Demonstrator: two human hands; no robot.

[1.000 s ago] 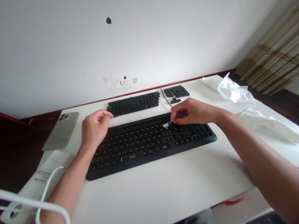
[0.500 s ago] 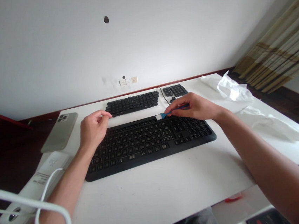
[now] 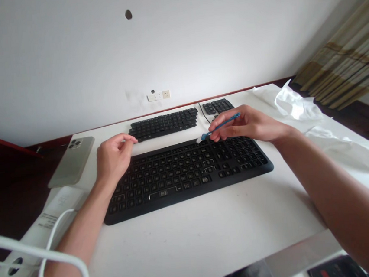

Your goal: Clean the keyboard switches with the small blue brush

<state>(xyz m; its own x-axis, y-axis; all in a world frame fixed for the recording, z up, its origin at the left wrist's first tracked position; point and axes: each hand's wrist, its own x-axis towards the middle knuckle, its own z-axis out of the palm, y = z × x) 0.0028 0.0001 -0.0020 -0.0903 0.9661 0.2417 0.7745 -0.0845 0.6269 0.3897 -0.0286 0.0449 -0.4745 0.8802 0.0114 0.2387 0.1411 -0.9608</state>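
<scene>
A black keyboard frame (image 3: 174,170) with its keycaps off lies slightly slanted on the white table. My right hand (image 3: 243,124) is closed on a slim blue brush (image 3: 222,124), whose white bristles touch or hover just over the frame's top edge right of centre. At the frame's upper left corner, my left hand (image 3: 113,158) is curled with thumb and forefinger pressed together; anything between them is hidden. Behind the frame, the removed black keycaps (image 3: 163,125) lie grouped in keyboard order. A smaller group of keycaps (image 3: 217,106) is partly behind my right hand.
A phone (image 3: 72,162) lies face down at the left edge, near a white power strip (image 3: 56,212) with a white cable (image 3: 65,254). Crumpled clear plastic (image 3: 298,103) covers the table's right side. A thin black cord (image 3: 201,110) runs between the keycap groups.
My right hand has tilted the brush, so its handle now points up and right and its bristles show narrower. The left hand stays at the corner. The view has shifted slightly.
</scene>
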